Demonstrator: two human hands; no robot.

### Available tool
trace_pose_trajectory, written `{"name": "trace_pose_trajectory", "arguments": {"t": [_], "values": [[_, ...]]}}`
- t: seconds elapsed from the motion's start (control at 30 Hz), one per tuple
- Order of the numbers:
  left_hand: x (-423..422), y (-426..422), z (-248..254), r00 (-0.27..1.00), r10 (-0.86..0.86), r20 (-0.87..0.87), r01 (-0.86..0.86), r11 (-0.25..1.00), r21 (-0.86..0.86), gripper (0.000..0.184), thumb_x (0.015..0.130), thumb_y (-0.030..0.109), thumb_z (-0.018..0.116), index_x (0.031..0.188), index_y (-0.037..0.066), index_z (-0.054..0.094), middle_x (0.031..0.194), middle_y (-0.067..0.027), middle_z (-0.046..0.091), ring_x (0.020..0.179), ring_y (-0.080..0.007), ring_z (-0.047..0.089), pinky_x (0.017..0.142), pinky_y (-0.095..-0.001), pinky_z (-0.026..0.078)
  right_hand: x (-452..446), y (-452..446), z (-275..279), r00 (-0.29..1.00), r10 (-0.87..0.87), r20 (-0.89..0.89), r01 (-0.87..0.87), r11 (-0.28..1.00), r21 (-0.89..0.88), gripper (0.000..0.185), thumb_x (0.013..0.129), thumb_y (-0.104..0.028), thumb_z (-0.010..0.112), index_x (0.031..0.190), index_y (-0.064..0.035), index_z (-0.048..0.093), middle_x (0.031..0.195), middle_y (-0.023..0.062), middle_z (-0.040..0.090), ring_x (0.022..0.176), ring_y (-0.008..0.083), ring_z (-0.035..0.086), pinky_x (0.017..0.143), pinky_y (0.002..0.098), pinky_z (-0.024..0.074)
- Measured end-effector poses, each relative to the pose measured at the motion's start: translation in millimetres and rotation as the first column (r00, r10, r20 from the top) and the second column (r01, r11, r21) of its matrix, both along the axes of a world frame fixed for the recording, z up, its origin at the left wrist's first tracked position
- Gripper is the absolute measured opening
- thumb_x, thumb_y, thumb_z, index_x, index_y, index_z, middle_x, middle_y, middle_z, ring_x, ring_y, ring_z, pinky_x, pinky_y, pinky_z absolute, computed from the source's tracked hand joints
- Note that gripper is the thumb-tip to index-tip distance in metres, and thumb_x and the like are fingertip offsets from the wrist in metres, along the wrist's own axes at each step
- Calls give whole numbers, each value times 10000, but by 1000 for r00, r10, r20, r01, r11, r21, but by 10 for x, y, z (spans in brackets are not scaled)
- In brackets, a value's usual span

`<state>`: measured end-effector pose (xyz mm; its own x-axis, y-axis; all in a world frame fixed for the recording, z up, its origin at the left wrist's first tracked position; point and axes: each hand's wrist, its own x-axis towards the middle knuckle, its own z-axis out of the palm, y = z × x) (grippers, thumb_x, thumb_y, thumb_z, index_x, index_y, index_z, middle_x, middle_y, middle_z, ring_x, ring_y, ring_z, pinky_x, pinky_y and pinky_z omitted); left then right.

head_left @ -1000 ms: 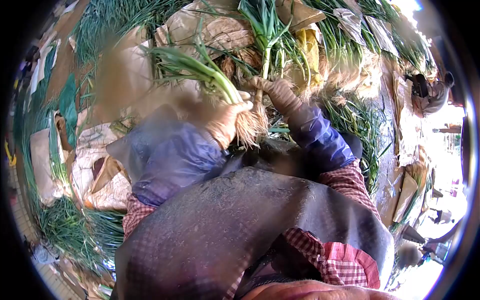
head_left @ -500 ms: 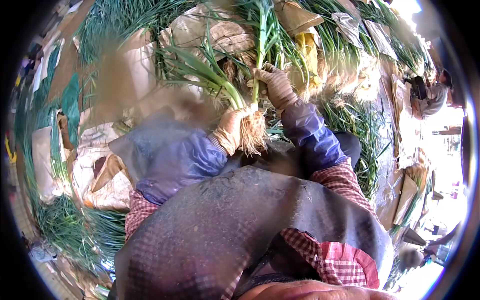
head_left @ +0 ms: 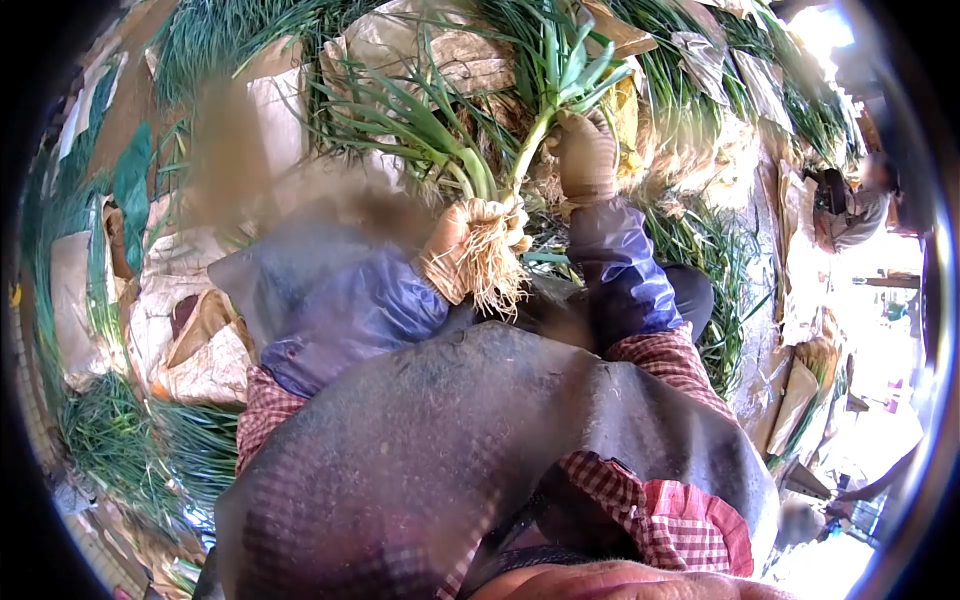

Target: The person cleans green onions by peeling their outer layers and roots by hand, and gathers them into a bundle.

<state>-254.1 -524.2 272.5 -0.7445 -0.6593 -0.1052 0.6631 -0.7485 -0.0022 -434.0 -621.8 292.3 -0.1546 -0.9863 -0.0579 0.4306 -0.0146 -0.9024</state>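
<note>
Gloved, my left hand [head_left: 455,250] is closed round the lower stems of several green onions [head_left: 478,175], whose pale stringy roots [head_left: 492,262] hang below the fingers. One thicker stalk [head_left: 530,155] slants up and right out of this bunch. Beside its upper part, where the green leaves spread, is my right hand [head_left: 587,155], also gloved, with its fingers curled near the stem. Whether those fingers grip the stalk or only touch it is hard to tell.
Piles of green onions lie at the top left [head_left: 240,40], the top right [head_left: 660,80] and the lower left [head_left: 110,430]. Pale sacking [head_left: 430,55] is behind the bunch, a crumpled sack [head_left: 200,350] at the left. A person [head_left: 855,205] is at the far right.
My right hand has moved up and right, away from my left hand. The thicker stalk now leans right instead of standing upright. My left hand keeps its hold on the bunch.
</note>
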Motion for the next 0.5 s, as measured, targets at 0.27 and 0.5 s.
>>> {"name": "trace_pose_trajectory", "arguments": {"t": [0.27, 0.5], "values": [[-3, -57, 89, 991, 56, -122, -49, 997, 54, 282, 805, 99, 489, 1035, -64, 501, 810, -131, 563, 684, -231, 553, 891, -403, 429, 153, 245, 149, 783, -273, -559, -170, 770, -615, 160, 753, -9, 670, 885, -98, 659, 876, 32, 656, 791, 125, 612, 689, 249, 527], [105, -147, 78, 989, 33, -144, -39, 998, -40, 255, 821, 88, 527, 1018, -73, 528, 831, -141, 581, 684, -227, 572, 881, -397, 465, -238, 481, 811, 949, -306, -74, 197, 760, -620, 82, 808, -98, 641, 884, -66, 639, 798, 85, 658, 668, 151, 607, 573, 272, 516]]}}
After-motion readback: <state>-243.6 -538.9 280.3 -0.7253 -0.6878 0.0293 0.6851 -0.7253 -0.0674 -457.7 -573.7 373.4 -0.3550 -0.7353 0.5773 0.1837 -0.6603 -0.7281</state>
